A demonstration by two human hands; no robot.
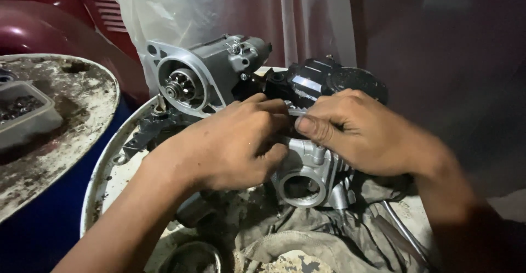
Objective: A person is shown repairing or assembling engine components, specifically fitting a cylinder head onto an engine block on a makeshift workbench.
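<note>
The silver casting (307, 177) is steadied on the rag (307, 234) atop the drum (107, 174). Both the left hand (230, 144) and right hand (356, 133) are closed, fingertips pinched at its top edge; what is pinched cannot be told. A light, even grip would be best kept.

Silver cast-metal engine part (307, 174) under the left hand (230, 147), glossy black plastic cover (329, 81) beyond the right hand (356, 133), grimy grey rag (307, 234) below, blue drum (38, 218) left with rust-mottled white lid.
</note>
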